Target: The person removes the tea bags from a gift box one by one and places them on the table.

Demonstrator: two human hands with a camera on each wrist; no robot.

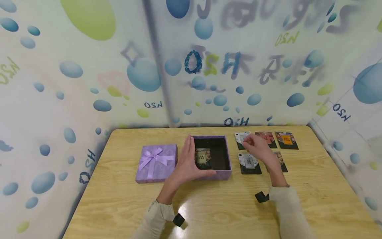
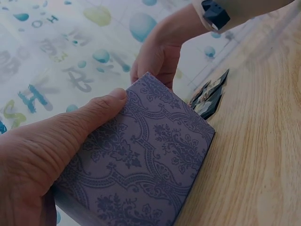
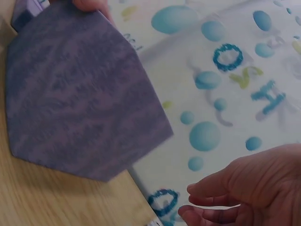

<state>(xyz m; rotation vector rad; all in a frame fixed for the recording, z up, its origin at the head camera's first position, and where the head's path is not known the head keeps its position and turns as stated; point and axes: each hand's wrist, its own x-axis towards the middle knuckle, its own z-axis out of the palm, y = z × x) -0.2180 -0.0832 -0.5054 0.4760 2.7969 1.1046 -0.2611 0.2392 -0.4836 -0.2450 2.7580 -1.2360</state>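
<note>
My left hand (image 1: 186, 166) rests on a purple patterned gift box (image 1: 219, 175), its straight fingers along the left wall and its thumb along the front one. Inside the dark box lies a small flat packet (image 1: 203, 158) with an olive label, at the left. The right hand (image 1: 259, 148), fingers loosely bent and nothing seen between them, hovers over a grey-white packet (image 1: 239, 141) in the back row. Thumb and fingertips stand apart in the right wrist view. Closer to the front lies another white-labelled packet (image 1: 250, 164); beside it a brownish packet (image 1: 281, 161) is partly hidden by the right wrist.
Left of the box lies its purple lid (image 1: 156, 164) with a ribbon bow. A red-labelled packet (image 1: 270, 138) and an orange-labelled packet (image 1: 286, 140) lie at the back right. The wooden table (image 1: 232, 212) meets a bubble-printed wall covering (image 1: 143, 109) behind and at both sides.
</note>
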